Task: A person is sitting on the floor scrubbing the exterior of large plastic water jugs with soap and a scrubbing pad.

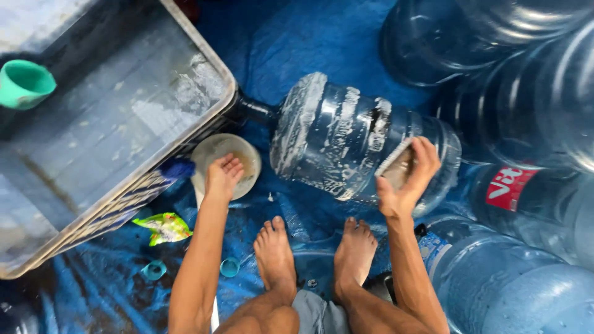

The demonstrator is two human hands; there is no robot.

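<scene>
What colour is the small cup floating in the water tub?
The cup is green, seen in the head view.

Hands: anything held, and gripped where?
The right hand holds a scrubbing pad by its edge, flat against the soapy water jug. The left hand dips its fingers into a white bowl; whether it grips anything cannot be told.

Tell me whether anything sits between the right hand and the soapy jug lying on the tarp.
Only a scrub pad: the right hand presses it against the soapy jug. The left hand is apart, in a white bowl.
</scene>
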